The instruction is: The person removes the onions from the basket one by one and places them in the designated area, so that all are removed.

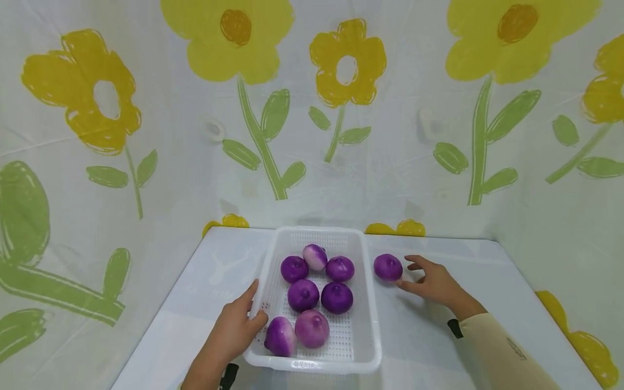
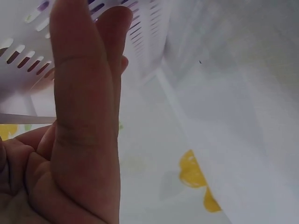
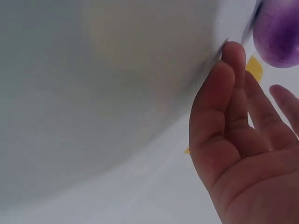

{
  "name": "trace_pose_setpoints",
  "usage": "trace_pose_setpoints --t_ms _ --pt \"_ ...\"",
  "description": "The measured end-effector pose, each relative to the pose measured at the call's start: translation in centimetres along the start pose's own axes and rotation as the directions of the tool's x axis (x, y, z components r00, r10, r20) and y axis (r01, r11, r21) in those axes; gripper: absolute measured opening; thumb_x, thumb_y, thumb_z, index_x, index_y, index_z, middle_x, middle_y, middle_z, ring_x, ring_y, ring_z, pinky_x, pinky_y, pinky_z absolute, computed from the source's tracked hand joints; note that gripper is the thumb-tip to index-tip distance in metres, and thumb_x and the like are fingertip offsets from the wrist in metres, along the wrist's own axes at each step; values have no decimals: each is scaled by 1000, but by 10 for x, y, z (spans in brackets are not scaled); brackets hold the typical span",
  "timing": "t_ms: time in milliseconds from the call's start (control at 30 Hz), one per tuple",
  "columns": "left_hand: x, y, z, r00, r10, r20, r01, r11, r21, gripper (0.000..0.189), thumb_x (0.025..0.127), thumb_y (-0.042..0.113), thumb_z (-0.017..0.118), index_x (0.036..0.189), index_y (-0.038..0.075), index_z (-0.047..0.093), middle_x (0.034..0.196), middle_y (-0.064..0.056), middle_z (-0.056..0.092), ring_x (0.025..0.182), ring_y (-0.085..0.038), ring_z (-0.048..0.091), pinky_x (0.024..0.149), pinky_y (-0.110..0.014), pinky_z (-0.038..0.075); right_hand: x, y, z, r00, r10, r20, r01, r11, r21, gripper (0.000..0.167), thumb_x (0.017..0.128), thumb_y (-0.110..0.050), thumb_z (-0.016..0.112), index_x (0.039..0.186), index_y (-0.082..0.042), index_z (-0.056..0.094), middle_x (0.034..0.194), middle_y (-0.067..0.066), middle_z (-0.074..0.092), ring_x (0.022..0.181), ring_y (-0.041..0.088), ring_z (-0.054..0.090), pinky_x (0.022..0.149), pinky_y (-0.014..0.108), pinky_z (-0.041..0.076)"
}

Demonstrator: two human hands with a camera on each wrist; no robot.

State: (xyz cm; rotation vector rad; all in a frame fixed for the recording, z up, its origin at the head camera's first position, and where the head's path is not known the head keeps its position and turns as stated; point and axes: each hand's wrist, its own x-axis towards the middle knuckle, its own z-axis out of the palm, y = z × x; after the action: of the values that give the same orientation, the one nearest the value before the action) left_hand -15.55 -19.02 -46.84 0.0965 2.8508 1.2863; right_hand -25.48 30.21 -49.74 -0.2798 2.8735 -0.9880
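Observation:
A white plastic basket (image 1: 372,325) with slotted walls holds several purple onions, among them a dark one (image 1: 303,296) and a pale-and-purple one (image 1: 314,257). My left hand (image 1: 233,327) holds the basket's left side, thumb over the rim and fingers along the outer wall. Through the slots in the left wrist view, part of that hand shows behind the wall. Outside the basket, to its right, a single purple onion (image 1: 388,267) sits on the table. Beside it is my right hand (image 1: 436,284), thumb and fingers spread apart; the right wrist view shows the onion (image 3: 280,35) beyond the fingertips.
The white table (image 1: 429,346) runs out on both sides of the basket. A pale cloth (image 1: 390,179) printed with yellow flowers and green leaves hangs behind and at the sides, close to the table's far edge.

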Motion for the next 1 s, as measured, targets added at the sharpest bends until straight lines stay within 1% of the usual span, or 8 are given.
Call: trace_pose_setpoints --t_ms 100,200,400,467,567,700,867,1000 --pt "0 0 1 1000 6 9 -6 1000 2 76 94 13 68 163 2 38 121 -16 74 87 -17 69 76 -42 61 -11 2 -1 1000 4 -5 -4 1000 -4 93 86 -57 84 155 -7 47 137 19 65 100 27 74 80 42 61" --pt "0 1 1 1000 15 17 -16 1000 25 76 94 13 68 163 1 37 124 -18 73 85 -16 68 75 -43 61 -23 4 -2 1000 0 -6 0 1000 -23 92 86 -57 85 154 -6 48 135 18 67 98 26 73 77 40 60" --pt "0 1 -2 998 55 21 -57 994 96 74 97 14 67 162 -1 36 137 -24 65 87 -15 67 77 -41 61 -45 9 -3 1000 -28 -5 28 996 -84 87 86 -59 83 151 -9 53 129 13 70 99 22 71 80 41 59" --pt "-1 2 -4 998 69 12 -70 991 113 73 97 14 68 162 -2 37 136 -25 66 85 -15 66 76 -41 60 -51 11 -3 999 -45 -8 44 995 -86 85 87 -59 83 150 -9 54 129 12 70 100 23 70 81 42 58" --pt "-2 4 -5 997 82 7 -82 989 124 72 96 13 69 160 -3 39 133 -26 67 84 -15 66 77 -43 61 -61 13 -4 999 -44 -2 44 995 -91 84 87 -57 83 149 -8 55 129 12 70 102 24 70 82 44 58" --pt "-3 6 -5 997 82 -1 -81 987 137 71 96 12 69 159 -6 40 132 -28 67 86 -17 67 79 -45 61 -72 16 -4 999 -33 4 33 993 -109 86 86 -58 84 149 -8 56 128 8 71 106 25 69 85 46 58" --pt "-4 11 -6 996 89 -33 -83 986 146 68 96 11 71 155 -8 44 122 -26 72 83 -16 67 74 -42 61 -86 18 -3 995 -92 -44 87 990 -114 79 86 -54 85 144 -7 61 121 2 74 104 23 70 85 44 58" --pt "-5 12 -5 995 80 -57 -71 986 149 66 95 11 73 153 -8 48 112 -22 75 81 -16 68 70 -39 60 -90 20 -2 990 -124 -69 115 986 -118 74 86 -52 86 142 -8 64 119 -3 74 103 21 69 84 41 58"
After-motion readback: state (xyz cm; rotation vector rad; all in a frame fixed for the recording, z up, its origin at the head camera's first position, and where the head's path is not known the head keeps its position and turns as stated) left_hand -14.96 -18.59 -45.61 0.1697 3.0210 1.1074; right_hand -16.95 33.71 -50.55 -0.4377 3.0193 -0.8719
